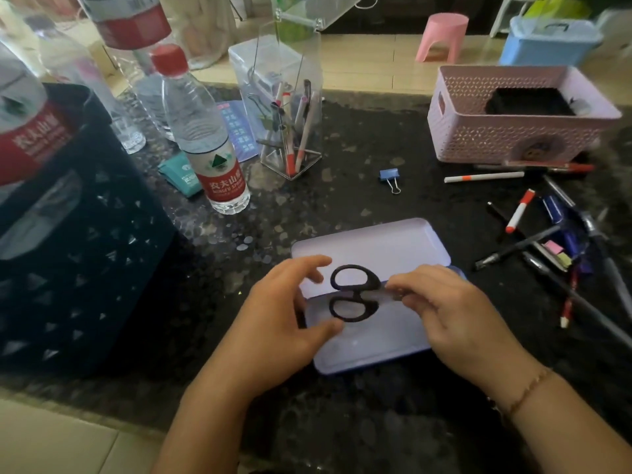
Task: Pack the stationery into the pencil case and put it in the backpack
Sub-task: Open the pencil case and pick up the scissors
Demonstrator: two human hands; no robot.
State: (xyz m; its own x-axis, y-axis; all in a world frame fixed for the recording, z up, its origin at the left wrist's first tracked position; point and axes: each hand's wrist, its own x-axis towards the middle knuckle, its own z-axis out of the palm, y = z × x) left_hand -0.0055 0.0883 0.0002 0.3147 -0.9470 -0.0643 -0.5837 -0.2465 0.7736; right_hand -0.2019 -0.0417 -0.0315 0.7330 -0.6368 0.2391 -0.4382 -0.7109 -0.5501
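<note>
A pale lilac pencil case (372, 244) lies open on the dark stone counter, lid flat behind the tray. Black-handled scissors (355, 292) hover over its hinge line, handles pointing left. My right hand (448, 309) pinches the blade end, which its fingers hide. My left hand (287, 309) curls beside the handles with fingers apart, thumb near the lower loop. Loose pens and markers (533, 234) lie scattered to the right, with a blue binder clip (390, 176) behind the case. The backpack (68, 234), dark with small triangles, stands at the left.
A water bottle (208, 145) and larger bottles stand at the back left. A clear acrylic holder (290, 124) with pens is at centre back. A pink perforated basket (513, 114) sits at the back right. The counter's front edge runs along the bottom left.
</note>
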